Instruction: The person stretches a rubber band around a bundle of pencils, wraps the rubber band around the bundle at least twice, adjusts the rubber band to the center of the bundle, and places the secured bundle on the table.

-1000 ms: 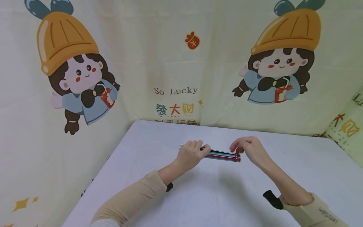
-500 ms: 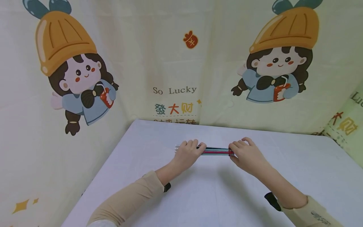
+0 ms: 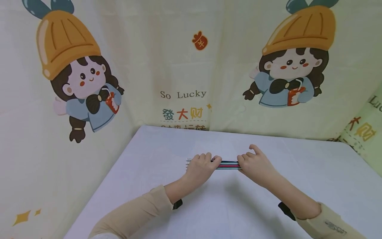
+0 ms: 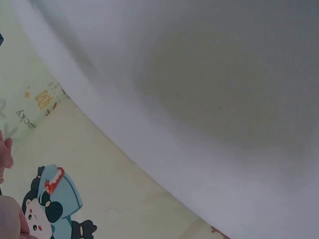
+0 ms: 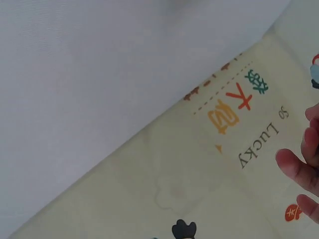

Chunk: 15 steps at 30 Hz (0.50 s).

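Observation:
A bundle of thin coloured sticks (image 3: 229, 164) lies level over the white table (image 3: 226, 205), between both hands. My left hand (image 3: 202, 166) curls its fingers round the bundle's left part; pale tips (image 3: 188, 162) stick out past it. My right hand (image 3: 253, 165) grips the bundle's right end, with the thumb at the sticks and the index finger raised. The right end and its red band are hidden under that hand. In the wrist views only fingertips (image 5: 299, 169) show at the edge, with no sticks visible.
A cream cloth backdrop (image 3: 185, 66) with cartoon girls in orange hats and the words "So Lucky" walls the table at the back and left. A green printed cloth (image 3: 365, 132) stands at the right. Both forearms wear tan sleeves (image 3: 134, 212).
The right hand has slid left along the bundle and closed on its right end, covering the red band. The bundle has gone from tilted to level. The left hand kept its grip.

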Each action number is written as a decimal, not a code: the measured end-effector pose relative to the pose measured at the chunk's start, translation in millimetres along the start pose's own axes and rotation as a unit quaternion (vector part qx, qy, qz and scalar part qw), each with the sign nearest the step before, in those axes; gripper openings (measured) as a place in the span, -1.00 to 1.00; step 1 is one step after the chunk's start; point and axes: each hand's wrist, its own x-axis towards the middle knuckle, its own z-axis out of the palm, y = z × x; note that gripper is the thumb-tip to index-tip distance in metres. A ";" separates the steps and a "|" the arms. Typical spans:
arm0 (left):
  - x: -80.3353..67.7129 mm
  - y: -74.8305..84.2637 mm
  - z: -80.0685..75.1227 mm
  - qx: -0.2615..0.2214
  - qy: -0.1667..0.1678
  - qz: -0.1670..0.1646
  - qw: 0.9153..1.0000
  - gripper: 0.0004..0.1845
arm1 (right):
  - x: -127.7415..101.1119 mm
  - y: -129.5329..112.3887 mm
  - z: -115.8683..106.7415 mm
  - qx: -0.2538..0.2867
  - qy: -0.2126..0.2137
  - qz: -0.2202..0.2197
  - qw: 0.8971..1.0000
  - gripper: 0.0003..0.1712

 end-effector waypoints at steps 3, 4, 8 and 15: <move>1.1 1.6 -4.1 0.002 0.001 -0.007 1.000 -0.91 | 1.3 -1.2 -3.9 -0.005 -0.007 0.007 1.000 -0.49; 1.0 2.4 -5.2 0.000 0.001 -0.009 1.000 -0.90 | 2.0 -2.0 -4.7 -0.002 -0.003 0.011 1.000 -0.49; 1.0 6.5 -9.8 -0.008 0.007 -0.011 1.000 -0.89 | 4.7 -6.0 -9.8 0.037 0.001 0.037 0.999 -0.53; 5.6 -2.8 -19.9 -0.004 -0.012 -0.026 1.000 -0.83 | 3.5 4.8 -31.5 0.094 -0.078 0.131 0.984 -0.58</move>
